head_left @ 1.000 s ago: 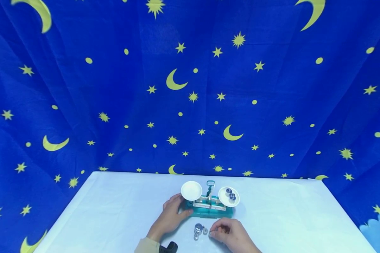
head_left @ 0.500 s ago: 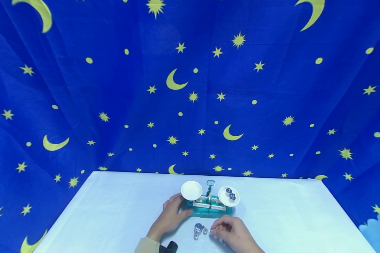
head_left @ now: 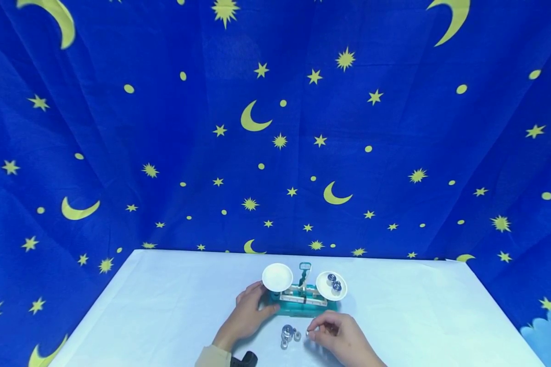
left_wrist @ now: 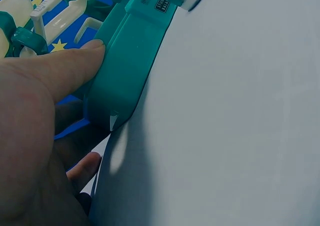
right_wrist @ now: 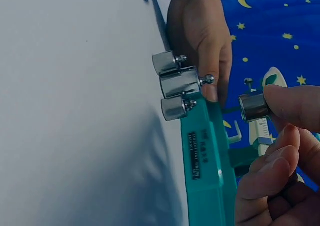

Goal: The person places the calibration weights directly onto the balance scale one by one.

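A green balance scale (head_left: 303, 309) with two white pans stands on the table. My left hand (head_left: 245, 317) grips the left end of its base; in the left wrist view the thumb (left_wrist: 82, 65) lies on the base with fingers behind it. My right hand (head_left: 342, 336), in front of the scale, pinches a small metal weight (right_wrist: 253, 105) by its knob between thumb and fingertip, held off the table. Two metal weights sit in the right pan (head_left: 323, 285). The left pan (head_left: 277, 278) bears nothing.
Several loose metal weights, the largest (head_left: 287, 331) among them, stand close together on the white table (head_left: 188, 295) in front of the scale, between my hands. A blue cloth (head_left: 298, 168) with moons and stars hangs behind the table.
My right hand has drawn slightly to the right and up with the weight, away from the cluster of weights. The left hand and the scale have not visibly moved.
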A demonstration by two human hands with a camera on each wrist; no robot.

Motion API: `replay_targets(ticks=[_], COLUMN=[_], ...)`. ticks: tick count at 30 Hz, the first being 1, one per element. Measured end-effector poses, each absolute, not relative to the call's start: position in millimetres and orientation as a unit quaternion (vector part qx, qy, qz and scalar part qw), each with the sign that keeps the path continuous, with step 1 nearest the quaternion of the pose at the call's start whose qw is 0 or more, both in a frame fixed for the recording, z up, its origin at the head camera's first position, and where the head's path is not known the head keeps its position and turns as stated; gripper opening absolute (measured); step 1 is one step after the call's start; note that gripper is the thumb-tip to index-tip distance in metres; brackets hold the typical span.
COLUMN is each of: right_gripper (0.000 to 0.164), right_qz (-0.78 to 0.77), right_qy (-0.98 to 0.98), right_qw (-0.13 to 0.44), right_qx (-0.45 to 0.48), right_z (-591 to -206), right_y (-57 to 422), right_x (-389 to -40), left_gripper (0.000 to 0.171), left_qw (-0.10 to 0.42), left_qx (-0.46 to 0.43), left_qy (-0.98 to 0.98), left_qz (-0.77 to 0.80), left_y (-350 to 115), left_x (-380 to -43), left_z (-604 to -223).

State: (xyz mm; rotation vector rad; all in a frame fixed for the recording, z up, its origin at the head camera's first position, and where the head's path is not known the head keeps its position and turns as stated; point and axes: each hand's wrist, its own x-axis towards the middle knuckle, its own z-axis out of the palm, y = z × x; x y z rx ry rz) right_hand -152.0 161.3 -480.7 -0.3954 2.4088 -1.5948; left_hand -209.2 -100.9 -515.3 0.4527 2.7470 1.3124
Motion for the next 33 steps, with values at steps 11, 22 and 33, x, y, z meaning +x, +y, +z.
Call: replay_targets(ticks=[11,22,33], right_gripper=[0.018,0.015,0.012], right_qz=[-0.546,-0.557,-0.563], right_qy=[0.821,0.819,0.821], right_qw=[0.118,0.080,0.055], right_qx=[-0.115,-0.117,-0.074], right_z=[-471.9,-466.3,-463.7], right_y=[161.7,163.6,163.2], right_x=[-151.6,-149.8,-151.5], left_gripper=[0.073,0.074,0.073], left_qw=[0.030,0.027,0.021], left_qx=[0.151,0.155,0.156], left_qy=[0.891,0.890,0.888], left_qz=[0.428,0.428,0.432], left_y=[-101.1,-102.6,-101.5], left_x=[-206.6,-208.1,-208.1], left_z=[-514.5,-516.7,-516.7])
